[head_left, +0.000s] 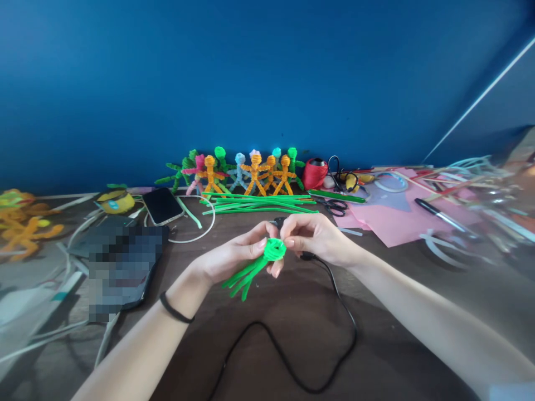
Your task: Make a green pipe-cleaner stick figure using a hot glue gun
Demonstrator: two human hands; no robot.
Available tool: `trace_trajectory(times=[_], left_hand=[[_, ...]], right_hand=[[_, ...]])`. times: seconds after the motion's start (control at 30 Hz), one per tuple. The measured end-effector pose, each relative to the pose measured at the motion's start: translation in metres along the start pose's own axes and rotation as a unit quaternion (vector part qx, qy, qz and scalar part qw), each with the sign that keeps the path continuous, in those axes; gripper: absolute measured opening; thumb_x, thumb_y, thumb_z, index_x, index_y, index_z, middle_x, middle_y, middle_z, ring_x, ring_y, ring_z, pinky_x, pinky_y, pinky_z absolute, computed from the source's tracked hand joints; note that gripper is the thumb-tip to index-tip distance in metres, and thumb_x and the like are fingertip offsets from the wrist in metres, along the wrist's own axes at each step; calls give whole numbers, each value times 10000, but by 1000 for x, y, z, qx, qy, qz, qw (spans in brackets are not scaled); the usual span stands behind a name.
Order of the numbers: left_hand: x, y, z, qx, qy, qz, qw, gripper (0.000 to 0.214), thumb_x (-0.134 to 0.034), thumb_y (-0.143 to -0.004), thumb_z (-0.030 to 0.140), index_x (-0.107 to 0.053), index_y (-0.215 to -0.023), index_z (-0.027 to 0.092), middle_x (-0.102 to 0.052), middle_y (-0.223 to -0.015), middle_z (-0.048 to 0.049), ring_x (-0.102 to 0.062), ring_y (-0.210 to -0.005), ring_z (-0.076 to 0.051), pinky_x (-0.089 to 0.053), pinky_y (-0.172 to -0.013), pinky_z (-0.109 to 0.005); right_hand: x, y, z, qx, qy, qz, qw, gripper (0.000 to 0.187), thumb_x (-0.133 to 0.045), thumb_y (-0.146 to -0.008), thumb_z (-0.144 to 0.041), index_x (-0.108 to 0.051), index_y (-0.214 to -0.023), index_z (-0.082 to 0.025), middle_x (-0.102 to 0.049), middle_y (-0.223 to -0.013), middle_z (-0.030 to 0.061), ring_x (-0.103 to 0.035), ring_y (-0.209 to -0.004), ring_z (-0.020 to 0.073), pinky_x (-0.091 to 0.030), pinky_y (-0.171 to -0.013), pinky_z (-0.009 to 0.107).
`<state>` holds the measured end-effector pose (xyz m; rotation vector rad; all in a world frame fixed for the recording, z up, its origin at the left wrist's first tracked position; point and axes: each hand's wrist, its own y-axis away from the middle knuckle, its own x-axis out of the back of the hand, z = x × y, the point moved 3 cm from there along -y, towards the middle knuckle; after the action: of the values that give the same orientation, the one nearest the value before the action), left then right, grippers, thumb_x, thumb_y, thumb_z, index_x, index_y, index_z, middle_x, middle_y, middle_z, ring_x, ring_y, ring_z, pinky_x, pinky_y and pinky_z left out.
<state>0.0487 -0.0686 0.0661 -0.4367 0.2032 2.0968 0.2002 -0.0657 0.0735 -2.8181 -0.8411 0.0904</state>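
Observation:
Between my hands, above the middle of the table, is a green pipe-cleaner figure (275,250) with a round coiled head and several loose stems trailing down to the left. My left hand (238,253) is closed on it, thumb at the left edge of the coil. The thumb and forefinger of my right hand (311,236) pinch together at the coil's right edge, on what seems to be the green pipe cleaner; the exact bit is hidden by the fingertips. Just behind the hands lies a bundle of green pipe cleaners (259,204).
Finished pipe-cleaner figures (254,170) stand along the blue wall. A black cable (288,365) curls across the table in front. At left are a phone (163,206) and white cords; at right, scissors (334,207), pink paper (382,223) and a marker (443,216).

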Motion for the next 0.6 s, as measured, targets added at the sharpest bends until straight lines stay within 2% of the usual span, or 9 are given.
trace_trajectory(times=[0.2, 0.3, 0.47, 0.6], left_hand=[[4, -3, 2, -21, 18, 88, 996, 171, -618, -777, 292, -516, -841, 171, -598, -697, -6, -565, -655, -123, -423, -615, -233], [3, -5, 5, -52, 6, 133, 990, 158, -620, -775, 283, -528, -817, 161, -590, -695, -1, -575, -641, -121, -443, -594, -229], [1, -8, 8, -77, -67, 215, 971, 141, -595, -793, 296, -552, -784, 162, -612, -678, 8, -589, -592, -118, -463, -615, -238], [3, -7, 9, -57, -176, 273, 944, 148, -563, -808, 301, -620, -807, 164, -657, -706, 0, -612, -644, -144, -470, -739, -281]], right_hand=[[3, 0, -3, 23, 35, 28, 999, 252, -681, -733, -366, -575, -712, -139, -525, -585, -27, -452, -491, 51, -366, -461, 189], [5, 0, -4, 23, 75, 54, 995, 260, -663, -745, -384, -575, -721, -141, -508, -567, -31, -457, -491, 62, -371, -466, 203], [8, -1, -4, 28, 123, 91, 988, 279, -628, -768, -405, -548, -712, -144, -518, -592, -24, -471, -490, 66, -380, -480, 216], [10, -2, -3, 20, 146, 107, 983, 281, -615, -774, -405, -536, -707, -144, -527, -599, -19, -482, -484, 69, -385, -477, 217]])
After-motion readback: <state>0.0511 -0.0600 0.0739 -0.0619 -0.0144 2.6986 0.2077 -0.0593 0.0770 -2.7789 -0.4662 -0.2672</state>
